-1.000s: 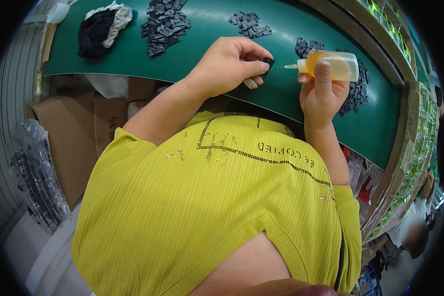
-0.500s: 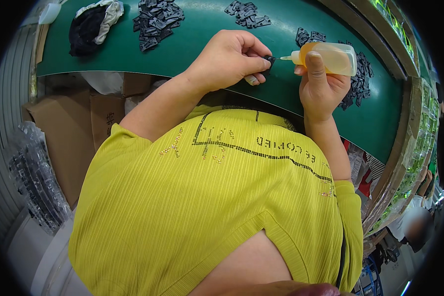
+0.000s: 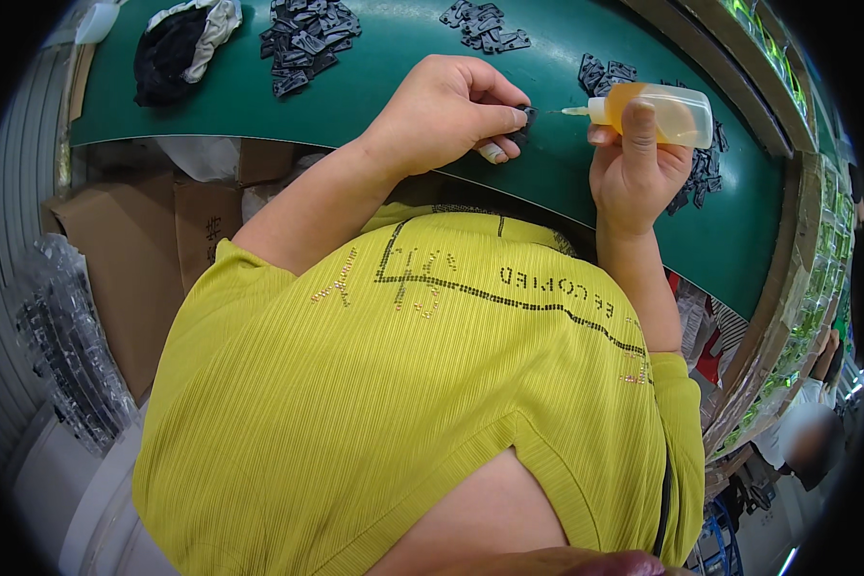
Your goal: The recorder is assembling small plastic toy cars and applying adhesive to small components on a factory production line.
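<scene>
Between thumb and fingers, my left hand pinches a small black plastic part above the near edge of the green table. My right hand is wrapped round a clear squeeze bottle of amber liquid, held on its side. Its thin nozzle points left toward the part, a short gap away from it. What the liquid is I cannot tell. My left fingers hide most of the part. A light-coloured wrap shows on one fingertip of that hand.
Piles of black plastic parts lie on the green table: a large pile, a smaller one and more behind the bottle. A black-and-white cloth bundle sits far left. Cardboard boxes stand below; a person is at right.
My right hand has drawn the bottle to the right, so its nozzle has come away from the black part. The left hand keeps its pinch almost in place.
</scene>
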The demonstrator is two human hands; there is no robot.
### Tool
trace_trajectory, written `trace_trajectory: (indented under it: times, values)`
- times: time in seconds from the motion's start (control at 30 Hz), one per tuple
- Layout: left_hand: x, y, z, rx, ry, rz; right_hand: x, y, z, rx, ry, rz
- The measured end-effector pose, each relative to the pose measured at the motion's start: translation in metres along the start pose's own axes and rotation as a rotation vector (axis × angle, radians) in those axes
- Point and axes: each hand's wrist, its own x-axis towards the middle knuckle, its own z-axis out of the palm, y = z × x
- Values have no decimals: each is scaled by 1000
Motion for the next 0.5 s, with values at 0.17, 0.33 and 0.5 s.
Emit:
trace_trajectory:
  times: [0.17, 0.33, 0.5]
  values:
    - [2, 1, -1, 3, 1, -4, -7, -2, 4, 8, -48, 71]
    - [2, 2, 0, 19, 4, -9, -8, -5, 10, -87, -120, 87]
    - [2, 2, 0, 40, -1, -4, -9, -7, 10, -120, -156, 105]
